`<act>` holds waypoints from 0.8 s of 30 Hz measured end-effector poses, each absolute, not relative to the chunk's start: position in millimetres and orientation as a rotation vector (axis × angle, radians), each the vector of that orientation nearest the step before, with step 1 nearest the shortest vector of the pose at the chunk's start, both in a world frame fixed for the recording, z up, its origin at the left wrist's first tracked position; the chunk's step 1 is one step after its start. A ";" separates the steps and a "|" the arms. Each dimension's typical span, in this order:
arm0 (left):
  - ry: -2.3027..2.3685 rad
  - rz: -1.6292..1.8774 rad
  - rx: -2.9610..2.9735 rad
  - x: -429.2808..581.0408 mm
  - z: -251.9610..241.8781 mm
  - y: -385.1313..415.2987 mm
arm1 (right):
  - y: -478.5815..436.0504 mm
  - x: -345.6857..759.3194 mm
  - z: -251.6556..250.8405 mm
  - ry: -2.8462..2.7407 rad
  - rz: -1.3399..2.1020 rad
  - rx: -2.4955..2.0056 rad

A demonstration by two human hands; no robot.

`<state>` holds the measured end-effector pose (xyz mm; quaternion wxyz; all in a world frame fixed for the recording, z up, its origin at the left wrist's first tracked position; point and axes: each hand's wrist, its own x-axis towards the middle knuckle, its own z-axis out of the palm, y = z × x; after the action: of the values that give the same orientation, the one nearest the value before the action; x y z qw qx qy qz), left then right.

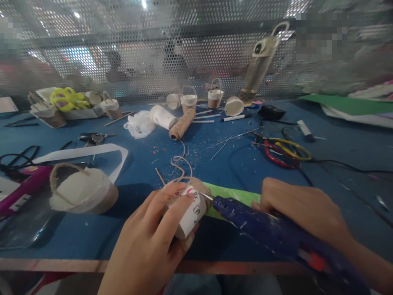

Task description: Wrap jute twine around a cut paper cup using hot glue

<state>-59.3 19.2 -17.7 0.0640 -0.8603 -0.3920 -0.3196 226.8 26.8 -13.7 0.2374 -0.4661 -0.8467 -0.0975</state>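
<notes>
My left hand [153, 233] is wrapped round a small paper cup [188, 223], white with printed marks and tilted on its side. Brown twine is wound round its far end, and a loose strand runs back to a twine roll [183, 125]. A blue hot glue gun [260, 227] with a red switch points at the cup, its metal tip at the twine edge. Curled behind the gun's body is my right hand [301, 209], closed on it; the grip itself is mostly hidden. A bright green strip [233, 194] lies beneath the cup and gun tip.
A finished-looking cup basket [89, 190] and a magenta glue gun [24, 188] lie at left. Several small baskets line the back, near a bottle [259, 65] leaning on the mesh screen [138, 53]. Pliers [282, 153] and cables [344, 164] lie at right.
</notes>
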 end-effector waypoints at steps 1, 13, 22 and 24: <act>-1.184 -0.962 -2.600 -59.3 -17.8 19.2 | 27.3 227.5 -13.7 -2.327 -0.270 -1.253; -1.202 -0.947 -2.590 -58.8 -16.9 19.0 | 37.5 236.0 -10.8 -2.398 -0.332 -1.068; -1.339 -0.905 -2.544 -58.2 -15.8 18.3 | 32.4 232.0 -12.1 -2.368 -0.338 -1.106; -1.375 -0.891 -2.538 -58.6 -15.2 17.4 | 29.8 231.6 -12.4 -2.380 -0.318 -1.139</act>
<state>-58.6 17.4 -15.2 0.0602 -0.8385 -0.4544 -0.2945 231.6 29.8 -12.4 0.2399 -0.4161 -0.8694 -0.1160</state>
